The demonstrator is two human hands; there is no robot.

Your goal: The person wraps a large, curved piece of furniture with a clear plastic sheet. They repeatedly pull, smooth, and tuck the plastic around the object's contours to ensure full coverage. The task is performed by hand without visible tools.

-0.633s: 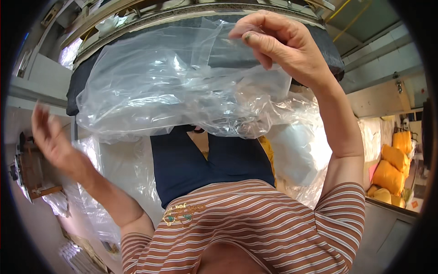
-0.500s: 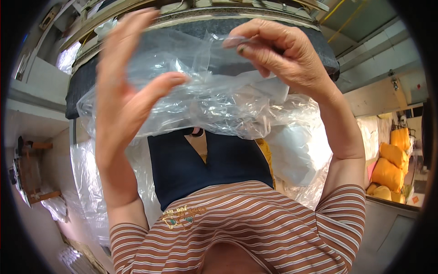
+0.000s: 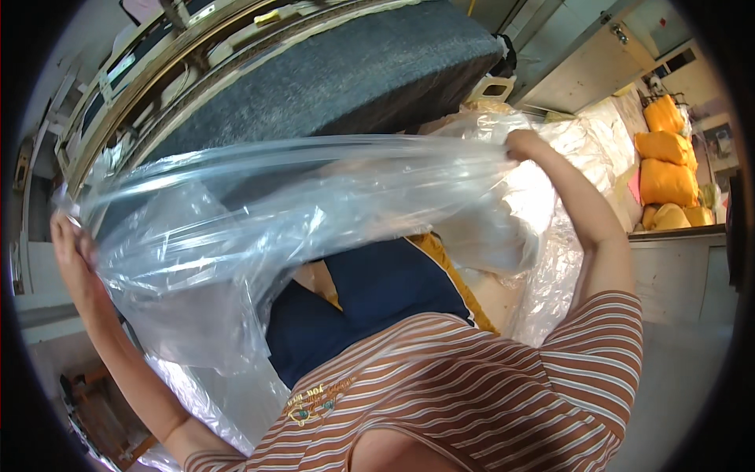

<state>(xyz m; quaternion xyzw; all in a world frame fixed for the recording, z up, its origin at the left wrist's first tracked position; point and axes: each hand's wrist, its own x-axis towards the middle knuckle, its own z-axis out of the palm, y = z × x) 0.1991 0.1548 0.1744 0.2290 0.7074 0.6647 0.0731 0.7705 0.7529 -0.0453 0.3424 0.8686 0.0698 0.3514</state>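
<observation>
A wide sheet of clear plastic film [image 3: 314, 197] is stretched across in front of me, over my lap. At the far left, my left hand [image 3: 75, 244] grips one edge of it with the fingers closed. My right hand [image 3: 528, 146] is closed on the opposite end, to the right. Between the two hands the film is pulled into long folds, and its lower left part hangs down loosely. Whether the film is a flat sheet or a bag, I cannot tell.
A grey fabric-covered padded surface [image 3: 338, 75] stands beyond the film, with a long machine frame [image 3: 157, 59] along its far side. More crumpled plastic [image 3: 543, 275] lies to my right. Stacked yellow-orange bundles [image 3: 667, 181] sit at the far right. A wooden frame [image 3: 106, 409] stands low on the left.
My left hand, open before, has moved far left and closed on the film. My right hand has moved a little right and down. The crumpled film is now stretched taut, and the view has turned.
</observation>
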